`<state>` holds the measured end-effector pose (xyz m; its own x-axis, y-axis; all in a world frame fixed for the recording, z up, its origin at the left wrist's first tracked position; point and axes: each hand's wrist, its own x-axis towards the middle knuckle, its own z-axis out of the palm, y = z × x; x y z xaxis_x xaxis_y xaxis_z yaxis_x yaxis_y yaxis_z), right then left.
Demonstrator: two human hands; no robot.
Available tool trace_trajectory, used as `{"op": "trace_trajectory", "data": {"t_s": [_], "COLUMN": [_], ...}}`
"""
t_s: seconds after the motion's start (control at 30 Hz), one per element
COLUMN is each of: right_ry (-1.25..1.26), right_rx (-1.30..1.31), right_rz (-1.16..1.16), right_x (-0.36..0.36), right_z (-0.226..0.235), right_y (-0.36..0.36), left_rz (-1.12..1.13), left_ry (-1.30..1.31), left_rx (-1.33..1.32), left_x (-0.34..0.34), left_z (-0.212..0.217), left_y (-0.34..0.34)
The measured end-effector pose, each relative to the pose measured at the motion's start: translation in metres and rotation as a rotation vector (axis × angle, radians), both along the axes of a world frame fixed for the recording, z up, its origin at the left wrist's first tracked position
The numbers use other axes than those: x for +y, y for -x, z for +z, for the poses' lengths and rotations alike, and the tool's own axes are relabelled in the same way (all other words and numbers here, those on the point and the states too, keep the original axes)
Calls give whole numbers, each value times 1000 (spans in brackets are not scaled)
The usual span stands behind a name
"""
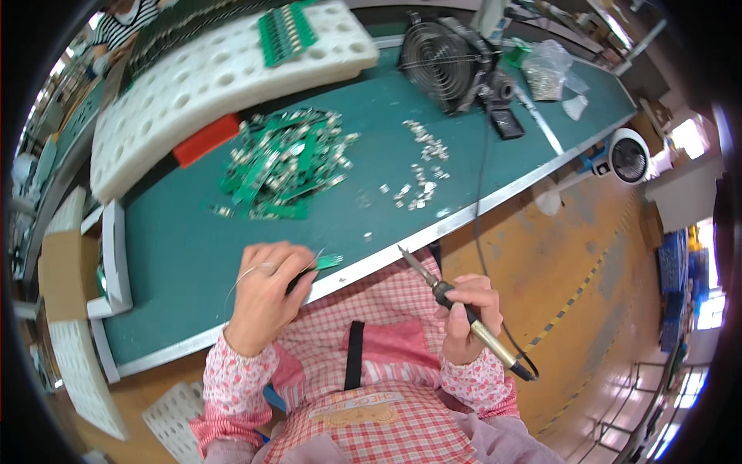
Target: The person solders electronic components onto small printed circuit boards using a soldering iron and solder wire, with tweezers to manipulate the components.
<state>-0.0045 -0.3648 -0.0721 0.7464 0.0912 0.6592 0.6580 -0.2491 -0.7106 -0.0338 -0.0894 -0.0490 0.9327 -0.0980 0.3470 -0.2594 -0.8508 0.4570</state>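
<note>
1. While the left hand point(267, 290) pinched a small green circuit board point(328, 262) and a loop of thin solder wire point(241, 280) at the counter point(178, 263) edge, the right hand point(464, 313) gripped a soldering iron point(456, 305) by its handle.
2. That board looked light, stiff and fragile, best held by its edges.
3. Beyond lay a heap of green boards point(282, 164), scattered metal clips point(421, 166) and a white foam tray point(216, 77).

Small green circuit board point(328, 261) — narrow strip with metal contacts, pinched at one end, jutting level over the near edge of the green bench.

Solder wire point(246, 277) — thin, silvery, looping beside the same fingers.

Soldering iron point(456, 308) — dark grip, brass-coloured barrel, tilted; tip up-left, apart from the board, cord trailing behind.
</note>
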Motion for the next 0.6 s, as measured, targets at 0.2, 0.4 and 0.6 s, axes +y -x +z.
{"op": "trace_trajectory", "data": {"t_s": [0.2, 0.4, 0.6], "right_ry": [-425, -494, -573], "right_rx": [210, 174, 248], "right_rz": [-300, -368, -280], "right_x": [-37, -96, -85], "right_z": [21, 11, 1], "right_y": [-86, -214, -284], "left_rz": [249, 455, 598], "left_ry": [10, 36, 137], "left_rx": [-211, -392, -332], "left_x": [-1, 3, 18], "left_z": [0, 9, -23], "left_y": [-14, -7, 11]}}
